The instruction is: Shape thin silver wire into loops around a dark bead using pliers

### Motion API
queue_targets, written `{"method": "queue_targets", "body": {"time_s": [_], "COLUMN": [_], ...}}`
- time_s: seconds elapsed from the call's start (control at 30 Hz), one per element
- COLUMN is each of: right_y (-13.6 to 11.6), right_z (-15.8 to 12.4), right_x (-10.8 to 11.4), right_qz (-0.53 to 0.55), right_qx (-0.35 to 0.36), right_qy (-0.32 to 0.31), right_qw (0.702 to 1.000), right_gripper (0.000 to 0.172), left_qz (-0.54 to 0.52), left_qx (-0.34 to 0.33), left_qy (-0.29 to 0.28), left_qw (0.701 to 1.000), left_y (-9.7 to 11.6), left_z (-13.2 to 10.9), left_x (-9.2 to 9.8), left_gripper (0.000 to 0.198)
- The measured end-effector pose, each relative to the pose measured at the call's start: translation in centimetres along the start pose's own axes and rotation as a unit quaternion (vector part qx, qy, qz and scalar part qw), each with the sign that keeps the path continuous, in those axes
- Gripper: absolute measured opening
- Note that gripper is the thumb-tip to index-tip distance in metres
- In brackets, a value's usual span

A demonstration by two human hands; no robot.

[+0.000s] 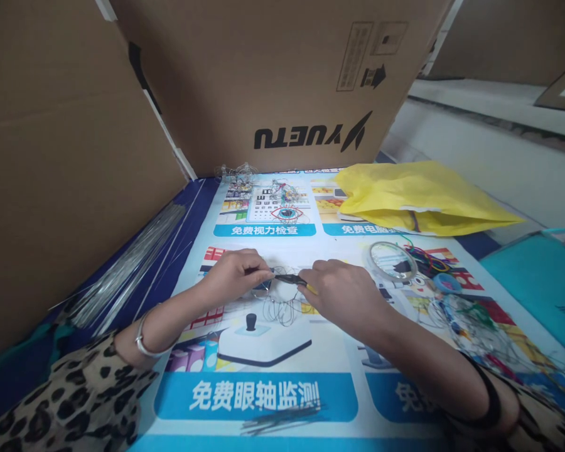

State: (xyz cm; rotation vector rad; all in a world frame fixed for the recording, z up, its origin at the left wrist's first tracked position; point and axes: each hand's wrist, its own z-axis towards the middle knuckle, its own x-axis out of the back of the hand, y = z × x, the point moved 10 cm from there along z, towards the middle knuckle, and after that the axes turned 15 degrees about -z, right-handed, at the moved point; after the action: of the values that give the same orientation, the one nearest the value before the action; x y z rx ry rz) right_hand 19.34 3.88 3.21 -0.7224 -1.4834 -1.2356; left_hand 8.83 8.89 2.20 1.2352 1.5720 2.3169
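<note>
Two bags on the right: yellow bag (pixel 405 194), far side, lying flattened, contents hidden; teal bag (pixel 541 292), right edge, partly cut off, contents not visible. Counter (pixel 201 199) has a dark blue covering, with one printed sheet (pixel 301 250) of Chinese text and pictures over it. Two cardboard panels (pixel 245 81) stand upright at left and far side, the far one printed YUETU upside down; pale ledge (pixel 475 150) beyond, far right. Two hands at centre. Left hand (pixel 242 274): fingers pinched together on thin wire piece (pixel 281 312) at the pliers' tip. Right hand (pixel 346 295): fingers clamped on one pair of pliers (pixel 289 279), yellow grips. Wire piece sits mid-counter, between and just below the hands, looped. Two tape rolls right of the hands: clear roll (pixel 373 263), small blue roll (pixel 447 283). One long wire bundle (pixel 132 270) left; one short wire bunch (pixel 282 419) near; tangled coloured wires (pixel 471 323) right, too many to count.
</note>
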Motion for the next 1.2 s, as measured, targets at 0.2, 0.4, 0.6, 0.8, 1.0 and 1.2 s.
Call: {"method": "queue_targets", "body": {"time_s": [0.2, 0.4, 0.6, 0.8, 1.0, 1.2], "right_y": [0.2, 0.3, 0.1, 0.0, 0.0, 0.3], "right_z": [0.1, 0.1, 0.1, 0.1, 0.1, 0.1], "right_x": [-0.5, -0.7, -0.6, -0.6, -0.8, -1.0], "right_qz": [-0.005, -0.005, -0.004, -0.003, 0.009, 0.024], "right_qx": [-0.005, -0.010, -0.008, -0.011, -0.012, -0.011], "right_qy": [-0.012, -0.003, -0.015, -0.017, -0.024, -0.031], "right_qw": [1.000, 1.000, 1.000, 1.000, 1.000, 0.999], "right_gripper": [0.021, 0.019, 0.019, 0.019, 0.021, 0.023], "left_qz": [-0.009, -0.045, -0.019, -0.009, -0.053, -0.151], "left_qx": [0.010, 0.019, 0.023, 0.040, 0.101, 0.152], "left_qy": [-0.030, -0.002, 0.053, 0.094, 0.118, 0.104], "left_qw": [0.999, 0.999, 0.998, 0.995, 0.986, 0.971], "left_y": [-0.4, -0.8, -0.7, -0.8, -1.9, -2.8], "left_z": [0.0, -0.1, -0.3, -0.5, -0.9, -1.2], "left_x": [-0.2, 0.2, 0.5, 0.4, 0.5, 0.2], "left_gripper": [0.022, 0.015, 0.018, 0.021, 0.023, 0.026]}}
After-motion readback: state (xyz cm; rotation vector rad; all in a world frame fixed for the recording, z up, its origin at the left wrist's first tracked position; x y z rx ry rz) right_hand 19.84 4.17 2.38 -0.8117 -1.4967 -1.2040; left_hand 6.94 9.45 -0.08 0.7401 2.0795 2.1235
